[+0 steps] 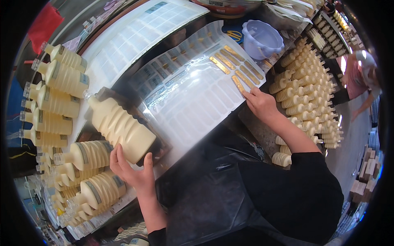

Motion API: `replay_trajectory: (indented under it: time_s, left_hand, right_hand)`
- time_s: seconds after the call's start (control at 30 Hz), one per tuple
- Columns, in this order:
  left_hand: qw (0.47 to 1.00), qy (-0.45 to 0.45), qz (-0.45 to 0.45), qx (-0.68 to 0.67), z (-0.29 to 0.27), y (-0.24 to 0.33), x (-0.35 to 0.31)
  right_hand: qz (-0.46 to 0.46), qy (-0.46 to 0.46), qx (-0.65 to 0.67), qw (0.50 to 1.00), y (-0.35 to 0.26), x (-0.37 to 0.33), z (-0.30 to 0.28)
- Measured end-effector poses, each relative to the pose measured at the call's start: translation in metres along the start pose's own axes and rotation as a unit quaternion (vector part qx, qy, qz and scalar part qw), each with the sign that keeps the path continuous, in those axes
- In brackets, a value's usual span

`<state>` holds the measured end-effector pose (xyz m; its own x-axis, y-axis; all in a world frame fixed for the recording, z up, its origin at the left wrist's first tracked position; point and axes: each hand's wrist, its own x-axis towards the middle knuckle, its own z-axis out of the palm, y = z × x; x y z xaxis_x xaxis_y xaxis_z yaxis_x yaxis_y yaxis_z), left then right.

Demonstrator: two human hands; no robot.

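Note:
A cream ribbed bottle (121,127) lies tilted on its side, its clear neck toward the upper left. My left hand (133,170) is at its base end, fingers on one side and thumb on the other. To the right, my right hand (260,104) has its thumb and fingertips pressed together at the lower end of a gold label (237,83). That strip is on a glossy backing sheet (193,110), near its right edge. Several more gold labels (242,67) remain at the sheet's far right corner; the near part shows only pale label outlines.
Ribbed bottles with dark labels (61,98) are stacked on the left. Another label sheet (135,37) covers a board behind. A lavender basin (262,39) and yellow-handled scissors (234,36) sit at the far right. Many bottles (303,94) stand beyond; another person (363,78) is farther right.

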<state>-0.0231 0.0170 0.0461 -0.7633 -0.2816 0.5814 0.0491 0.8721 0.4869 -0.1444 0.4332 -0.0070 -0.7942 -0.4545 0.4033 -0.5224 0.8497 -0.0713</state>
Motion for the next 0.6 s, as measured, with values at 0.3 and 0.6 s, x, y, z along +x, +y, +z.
replay_trajectory:
  time_s: [0.3,0.6]
  left_hand:
    - [0.983,-0.059,0.125,-0.117,0.015,0.058,0.021]
    - [0.988,0.007,0.155,0.001,0.026,0.074,0.043]
  right_hand:
    - [0.286,-0.201,0.511,0.785,-0.054,0.043,-0.019]
    - [0.160,-0.275,0.662,0.678,-0.166,0.114,-0.070]
